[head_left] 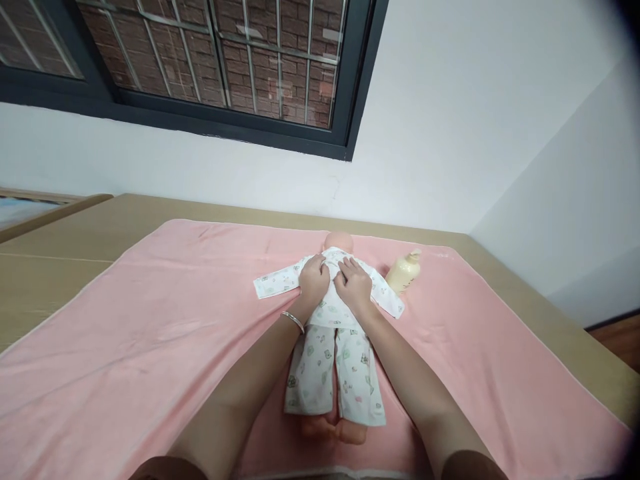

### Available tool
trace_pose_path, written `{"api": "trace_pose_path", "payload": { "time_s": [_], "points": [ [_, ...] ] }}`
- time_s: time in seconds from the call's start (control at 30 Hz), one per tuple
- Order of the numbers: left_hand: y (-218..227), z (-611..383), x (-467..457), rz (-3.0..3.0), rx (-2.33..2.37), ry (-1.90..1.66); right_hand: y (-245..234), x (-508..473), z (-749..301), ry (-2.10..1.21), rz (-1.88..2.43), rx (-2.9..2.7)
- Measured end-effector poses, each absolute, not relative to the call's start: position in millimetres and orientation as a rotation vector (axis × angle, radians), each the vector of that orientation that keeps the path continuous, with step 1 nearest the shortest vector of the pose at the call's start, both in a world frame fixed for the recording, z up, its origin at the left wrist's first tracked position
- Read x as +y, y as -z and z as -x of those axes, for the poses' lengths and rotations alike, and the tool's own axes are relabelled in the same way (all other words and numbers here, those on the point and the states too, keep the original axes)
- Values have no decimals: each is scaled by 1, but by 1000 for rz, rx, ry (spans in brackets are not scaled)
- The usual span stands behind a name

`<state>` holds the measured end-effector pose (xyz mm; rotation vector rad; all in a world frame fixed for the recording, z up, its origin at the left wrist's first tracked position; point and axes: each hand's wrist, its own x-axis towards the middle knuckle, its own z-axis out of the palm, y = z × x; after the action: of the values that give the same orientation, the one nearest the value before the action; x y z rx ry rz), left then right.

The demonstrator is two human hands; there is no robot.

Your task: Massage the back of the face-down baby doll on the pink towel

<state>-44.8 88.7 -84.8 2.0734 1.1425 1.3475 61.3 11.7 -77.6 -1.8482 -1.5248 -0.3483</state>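
Observation:
A baby doll lies on its back on a pink towel, head toward the wall, feet toward me. It wears a white printed top and matching trousers. My left hand rests on the doll's chest with fingers curled into the top's fabric. A silver bracelet circles that wrist. My right hand lies beside it on the chest, fingers bent and pinching the same fabric near the collar.
A cream pump bottle lies on the towel just right of the doll's sleeve. The towel covers a tan wooden table set against a white wall. A dark-framed barred window is above.

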Motion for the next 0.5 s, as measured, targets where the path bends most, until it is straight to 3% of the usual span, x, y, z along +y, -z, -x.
{"api": "trace_pose_path", "payload": {
  "time_s": [0.5],
  "points": [
    [86, 39, 103, -2408, 1102, -1088, 61, 22, -73, 228, 1997, -1405]
  ]
}}
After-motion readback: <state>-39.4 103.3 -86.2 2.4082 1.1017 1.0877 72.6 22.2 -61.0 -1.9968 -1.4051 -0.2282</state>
